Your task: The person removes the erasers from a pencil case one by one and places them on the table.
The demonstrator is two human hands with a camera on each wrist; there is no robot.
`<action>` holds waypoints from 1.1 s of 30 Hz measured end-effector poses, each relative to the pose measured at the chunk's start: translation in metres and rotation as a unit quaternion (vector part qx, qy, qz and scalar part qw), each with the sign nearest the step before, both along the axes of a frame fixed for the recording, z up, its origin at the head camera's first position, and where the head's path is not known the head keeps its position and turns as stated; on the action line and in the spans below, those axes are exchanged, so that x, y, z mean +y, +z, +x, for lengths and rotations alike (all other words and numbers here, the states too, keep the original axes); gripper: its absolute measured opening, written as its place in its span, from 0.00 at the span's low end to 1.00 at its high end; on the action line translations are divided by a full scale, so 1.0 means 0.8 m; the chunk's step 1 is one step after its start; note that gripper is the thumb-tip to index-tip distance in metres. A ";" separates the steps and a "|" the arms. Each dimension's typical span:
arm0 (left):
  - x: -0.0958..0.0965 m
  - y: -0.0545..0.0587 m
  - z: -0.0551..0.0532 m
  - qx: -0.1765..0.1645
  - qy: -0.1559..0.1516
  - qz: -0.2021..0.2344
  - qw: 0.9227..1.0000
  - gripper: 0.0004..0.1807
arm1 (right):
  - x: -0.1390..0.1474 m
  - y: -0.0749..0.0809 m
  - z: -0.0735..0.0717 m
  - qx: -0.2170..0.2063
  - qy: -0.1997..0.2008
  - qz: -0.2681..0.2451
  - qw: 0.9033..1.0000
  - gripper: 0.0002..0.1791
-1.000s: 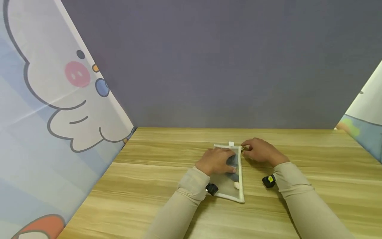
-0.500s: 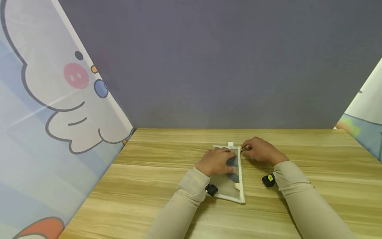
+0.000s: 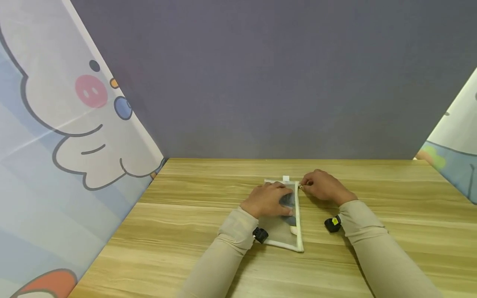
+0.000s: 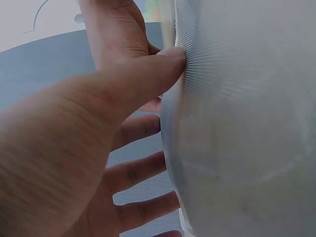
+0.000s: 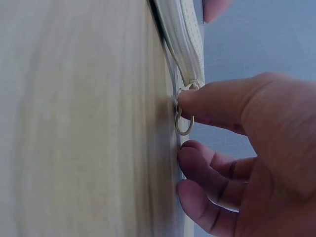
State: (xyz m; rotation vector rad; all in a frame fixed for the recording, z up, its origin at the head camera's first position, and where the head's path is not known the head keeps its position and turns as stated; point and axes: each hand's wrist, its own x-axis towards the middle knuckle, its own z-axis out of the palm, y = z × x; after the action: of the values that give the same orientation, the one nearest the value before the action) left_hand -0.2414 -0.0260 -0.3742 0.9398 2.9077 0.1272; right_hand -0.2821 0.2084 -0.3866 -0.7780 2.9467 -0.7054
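Observation:
A flat see-through mesh zip pouch [image 3: 279,232] with pale trim lies on the table. Something dark bluish and a small whitish piece show through its mesh. My left hand [image 3: 265,201] rests on top, fingers spread; in the left wrist view the thumb touches the mesh [image 4: 247,123]. At the far right corner, my right hand [image 3: 323,186] pinches the zipper pull [image 3: 300,186]. The right wrist view shows its metal ring [image 5: 183,133] hanging below the thumb, at the end of the zipper [image 5: 183,52]. The other right fingers are loosely curled beneath.
The pouch lies on a wood-grain table [image 3: 186,231]. A grey panel [image 3: 253,82] stands along the far edge. A cartoon-printed sheet [image 3: 41,198] borders the left side, and another printed sheet [image 3: 452,165] is at the right. A white tag [image 3: 285,178] sticks out from the pouch's far edge.
My right thumb and index finger have drawn closer together at the zipper pull. The left hand stays on the pouch; the whole view has shifted slightly.

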 end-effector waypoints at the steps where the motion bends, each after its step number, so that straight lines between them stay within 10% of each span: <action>1: -0.001 0.000 0.000 -0.001 -0.001 0.000 1.000 0.38 | -0.001 0.000 0.000 0.003 0.001 0.001 1.000 0.07; 33: -0.017 -0.010 -0.009 -0.046 -0.007 0.020 0.999 0.41 | 0.004 -0.010 -0.002 0.023 0.031 -0.006 0.999 0.11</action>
State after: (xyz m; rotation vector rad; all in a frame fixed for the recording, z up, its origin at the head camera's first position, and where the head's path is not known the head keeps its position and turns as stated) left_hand -0.2489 -0.0398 -0.3819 0.9333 2.8232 0.2220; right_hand -0.2838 0.2118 -0.3948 -0.8944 2.9475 -0.7111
